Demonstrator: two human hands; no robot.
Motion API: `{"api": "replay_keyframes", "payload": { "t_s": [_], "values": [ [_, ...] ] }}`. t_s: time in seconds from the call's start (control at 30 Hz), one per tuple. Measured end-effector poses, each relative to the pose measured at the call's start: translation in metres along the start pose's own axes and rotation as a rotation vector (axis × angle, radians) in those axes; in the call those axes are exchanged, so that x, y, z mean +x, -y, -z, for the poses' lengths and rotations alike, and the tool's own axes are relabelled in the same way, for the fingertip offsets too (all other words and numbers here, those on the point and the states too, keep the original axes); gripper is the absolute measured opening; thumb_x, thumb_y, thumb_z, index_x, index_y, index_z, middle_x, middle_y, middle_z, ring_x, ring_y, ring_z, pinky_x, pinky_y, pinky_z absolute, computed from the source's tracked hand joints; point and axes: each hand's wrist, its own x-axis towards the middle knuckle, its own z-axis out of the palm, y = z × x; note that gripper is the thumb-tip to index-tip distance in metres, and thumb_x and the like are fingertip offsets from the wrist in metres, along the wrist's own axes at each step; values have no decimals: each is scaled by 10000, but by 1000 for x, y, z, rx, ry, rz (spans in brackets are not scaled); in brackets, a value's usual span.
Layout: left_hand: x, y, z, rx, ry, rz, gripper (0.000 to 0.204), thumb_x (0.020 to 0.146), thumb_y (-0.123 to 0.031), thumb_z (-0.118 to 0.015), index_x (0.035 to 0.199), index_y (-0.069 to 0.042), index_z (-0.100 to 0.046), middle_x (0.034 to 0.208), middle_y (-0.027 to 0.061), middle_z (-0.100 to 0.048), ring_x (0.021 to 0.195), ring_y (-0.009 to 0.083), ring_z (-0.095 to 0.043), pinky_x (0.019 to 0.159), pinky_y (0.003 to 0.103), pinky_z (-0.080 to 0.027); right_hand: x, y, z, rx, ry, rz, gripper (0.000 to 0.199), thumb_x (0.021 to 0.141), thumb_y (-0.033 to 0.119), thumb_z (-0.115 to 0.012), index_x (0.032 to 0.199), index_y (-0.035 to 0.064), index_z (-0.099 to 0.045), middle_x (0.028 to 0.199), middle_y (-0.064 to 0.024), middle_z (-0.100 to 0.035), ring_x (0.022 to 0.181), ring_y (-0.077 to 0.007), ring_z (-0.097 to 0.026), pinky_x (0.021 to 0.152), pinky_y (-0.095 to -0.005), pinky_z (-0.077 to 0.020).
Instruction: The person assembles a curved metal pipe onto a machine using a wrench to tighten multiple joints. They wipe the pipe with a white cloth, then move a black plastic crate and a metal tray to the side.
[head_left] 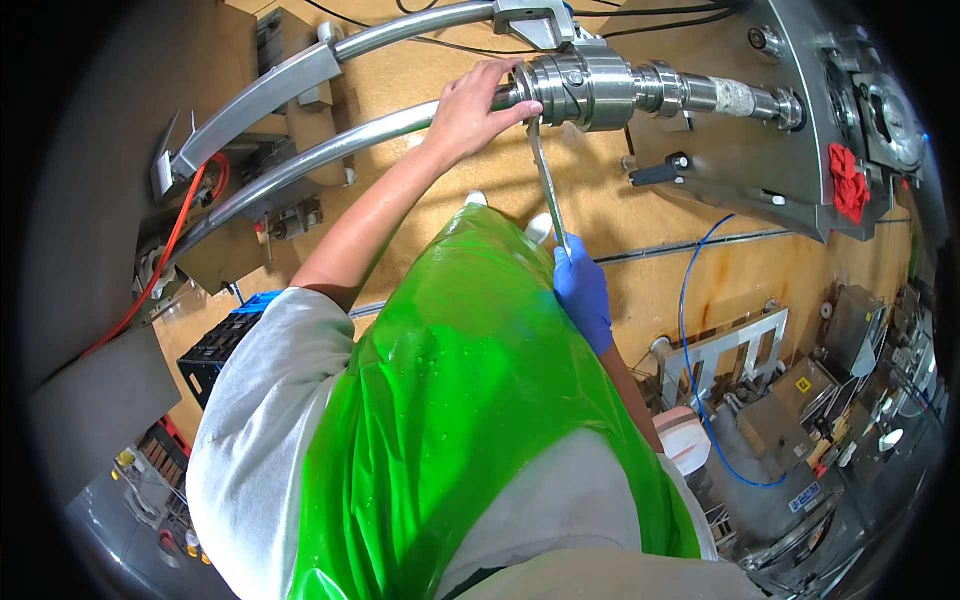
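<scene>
Bright, even light from overhead, no single lamp in sight. Strong glare on the steel pipes [300,165] and the coupling [585,85]; glossy highlights across the green apron [450,400]. Soft, short shadows on the ochre floor [640,220]. Heavy fisheye bending toward the rim, with straight pipes curved and a black vignette around the circle. Sharp at centre, softer and smeared at the lower right, where small machinery blurs. Colours saturated, no motion blur on the hands.
</scene>
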Motion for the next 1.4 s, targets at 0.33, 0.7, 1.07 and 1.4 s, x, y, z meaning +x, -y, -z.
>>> {"api": "replay_keyframes", "payload": {
  "t_s": [0.33, 0.7, 1.07, 1.4],
  "values": [
    [18, -8, 13, 228, 394, 259, 859, 738, -734, -500, 1178, 1, -559, 963, 168, -662, 917, 301, -631, 806, 370, -464, 20, -23, -30, 146, -5, -49, 211, 927, 230, -487, 1026, 51, -536, 776, -278, -585, 762, -458, -576, 606, -490, -435],
    [15, -5, 7, 301, 323, 190, 775, 768, -714, -462, 1068, -12, -593, 939, 195, -653, 906, 339, -621, 777, 420, -468, 28, -67, -57, -60, -182, 200, 239, 912, 275, -497, 1063, 96, -543, 612, -212, -584, 575, -412, -586, 516, -519, -449],
    [16, -9, 9, 301, 315, 197, 760, 768, -705, -478, 1095, -29, -595, 973, 186, -653, 931, 324, -621, 788, 408, -471, 32, -73, -61, -78, -207, 212, 192, 905, 270, -505, 1030, 133, -550, 640, -209, -592, 598, -408, -592, 518, -508, -451],
    [11, -7, 10, 291, 306, 207, 761, 763, -703, -487, 1112, -36, -592, 977, 178, -656, 930, 316, -626, 786, 402, -475, 28, -76, -69, -132, -287, 294, 182, 899, 260, -522, 1019, 125, -541, 546, -163, -559, 480, -367, -562, 438, -488, -425]
  ]
}}
